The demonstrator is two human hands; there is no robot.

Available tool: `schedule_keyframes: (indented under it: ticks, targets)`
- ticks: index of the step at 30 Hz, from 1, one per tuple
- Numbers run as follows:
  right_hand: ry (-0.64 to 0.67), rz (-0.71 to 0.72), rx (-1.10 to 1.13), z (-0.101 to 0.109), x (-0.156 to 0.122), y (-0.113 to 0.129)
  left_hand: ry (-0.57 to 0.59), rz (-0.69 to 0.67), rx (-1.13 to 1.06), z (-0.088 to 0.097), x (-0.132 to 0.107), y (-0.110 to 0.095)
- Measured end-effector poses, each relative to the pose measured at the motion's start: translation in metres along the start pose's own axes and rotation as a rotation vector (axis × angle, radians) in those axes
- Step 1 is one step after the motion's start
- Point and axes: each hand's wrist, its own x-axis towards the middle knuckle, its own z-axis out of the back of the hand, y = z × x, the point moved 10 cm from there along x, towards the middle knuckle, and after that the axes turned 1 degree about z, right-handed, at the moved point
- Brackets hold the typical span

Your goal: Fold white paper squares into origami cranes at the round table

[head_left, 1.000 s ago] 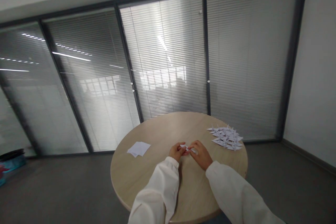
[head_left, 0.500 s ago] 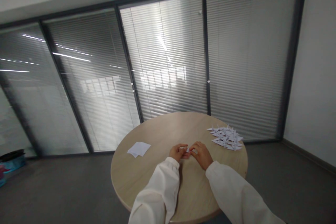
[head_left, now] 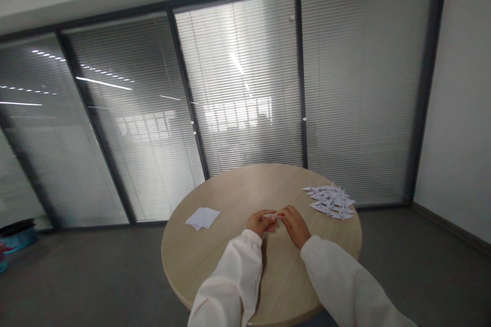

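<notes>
My left hand [head_left: 262, 222] and my right hand [head_left: 293, 225] meet over the middle of the round wooden table [head_left: 238, 276]. Between them is a small piece of folded white paper [head_left: 273, 215], mostly covered by the fingers. The left fingers pinch it from one side, and the right thumb and fingers close on its other side. A heap of folded white paper cranes [head_left: 332, 201] lies to the right of my right hand. Off to the left, a few white paper sheets [head_left: 203, 218] overlap flat on the tabletop.
Behind the table stands a glass partition with blinds [head_left: 245, 87] and dark frames. A white wall [head_left: 456, 112] rises on the right. On the grey floor at far left is a blue container with a dark rim [head_left: 19, 237].
The right fingers have closed in nearer to the left hand, and less of the folded paper shows between them. The sheets and the heap stay where they were.
</notes>
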Motion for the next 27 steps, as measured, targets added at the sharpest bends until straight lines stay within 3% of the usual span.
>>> schedule_keyframes:
  ticks: [6, 16, 27]
  targets:
    - [0.006, 0.011, -0.051, -0.001, 0.001, 0.002, -0.089, -0.079, 0.17, 0.01, 0.001, -0.007]
    - [0.019, 0.024, -0.09, -0.004, -0.001, 0.003, -0.209, -0.09, 0.161, 0.02, -0.005, -0.018]
    - [0.03, 0.037, 0.005, -0.002, -0.002, 0.008, -0.174, -0.197, 0.161, 0.016, -0.005, -0.027]
